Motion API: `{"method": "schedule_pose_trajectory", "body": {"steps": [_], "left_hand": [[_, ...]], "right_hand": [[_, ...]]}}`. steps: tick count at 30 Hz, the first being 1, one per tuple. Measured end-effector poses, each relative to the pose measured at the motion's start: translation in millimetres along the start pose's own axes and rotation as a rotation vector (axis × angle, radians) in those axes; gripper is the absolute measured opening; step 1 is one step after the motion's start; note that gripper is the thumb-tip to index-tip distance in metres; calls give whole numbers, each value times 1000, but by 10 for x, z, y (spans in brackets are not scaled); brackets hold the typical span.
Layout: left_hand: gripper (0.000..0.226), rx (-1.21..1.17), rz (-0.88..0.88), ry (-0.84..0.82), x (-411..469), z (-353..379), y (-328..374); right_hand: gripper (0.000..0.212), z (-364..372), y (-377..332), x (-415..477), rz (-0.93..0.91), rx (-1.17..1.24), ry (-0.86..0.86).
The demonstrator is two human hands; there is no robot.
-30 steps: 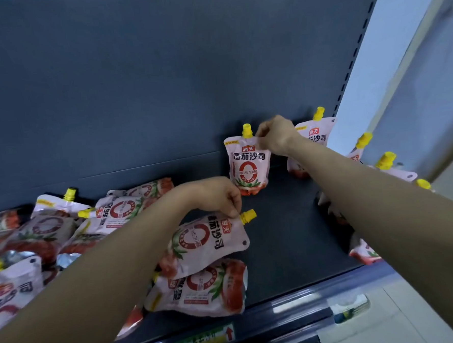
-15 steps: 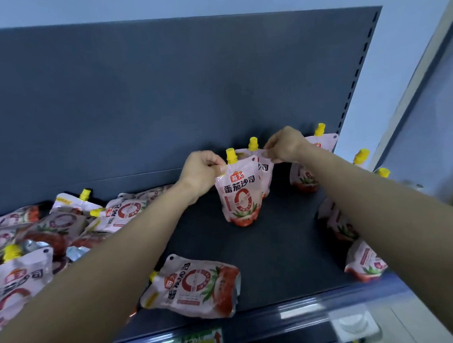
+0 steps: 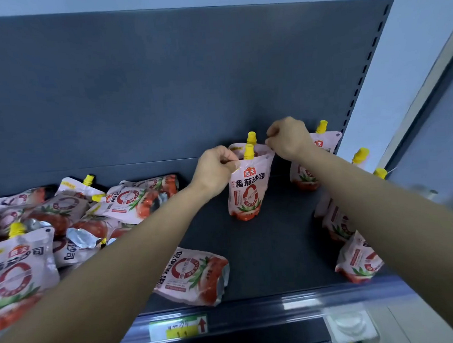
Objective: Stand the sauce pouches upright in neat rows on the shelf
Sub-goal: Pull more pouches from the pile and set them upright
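1. Shelf edge (image 3: pixel 255 306) nearest; a price label (image 3: pixel 178 329) sits on it, and one flat pouch (image 3: pixel 193 278) lies just behind.
2. Left of that pouch – a jumbled pile of pouches (image 3: pixel 64 221).
3. Farther back, the upright pouch (image 3: pixel 249 186); left hand (image 3: pixel 216 169) pinches its top-left corner, right hand (image 3: pixel 287 139) its top-right – both closed on it.
4. Directly behind it, another upright pouch (image 3: pixel 251 139).

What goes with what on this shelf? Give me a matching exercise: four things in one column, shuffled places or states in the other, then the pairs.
Things:
1. left hand
2. right hand
3. flat pouch
4. price label

States:
A. on the shelf's front rail
B. lying on its side near the front edge
C. pinching the top left corner of the upright pouch
D. at the upright pouches' top right corner

Pairs: 1-C, 2-D, 3-B, 4-A
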State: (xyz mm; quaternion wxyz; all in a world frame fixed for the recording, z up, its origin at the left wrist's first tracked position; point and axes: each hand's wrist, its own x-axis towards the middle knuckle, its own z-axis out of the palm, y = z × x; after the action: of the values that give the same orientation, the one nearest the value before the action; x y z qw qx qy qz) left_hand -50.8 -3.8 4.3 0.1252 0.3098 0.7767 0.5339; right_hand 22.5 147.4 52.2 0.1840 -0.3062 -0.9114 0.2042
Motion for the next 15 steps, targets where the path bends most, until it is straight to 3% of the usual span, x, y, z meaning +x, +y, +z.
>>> {"method": "schedule_pose_trajectory", "body": {"steps": [3, 10, 15], "left_hand": [[8, 55, 26, -11, -97, -101, 42], [29, 564, 286, 14, -499, -743, 299], [40, 1073, 400, -78, -846, -1184, 323]], "right_hand": [[30, -82, -79, -45, -51, -40, 70], [32, -248, -565, -373, -303, -137, 194], [34, -89, -1036, -703, -458, -205, -51]]}}
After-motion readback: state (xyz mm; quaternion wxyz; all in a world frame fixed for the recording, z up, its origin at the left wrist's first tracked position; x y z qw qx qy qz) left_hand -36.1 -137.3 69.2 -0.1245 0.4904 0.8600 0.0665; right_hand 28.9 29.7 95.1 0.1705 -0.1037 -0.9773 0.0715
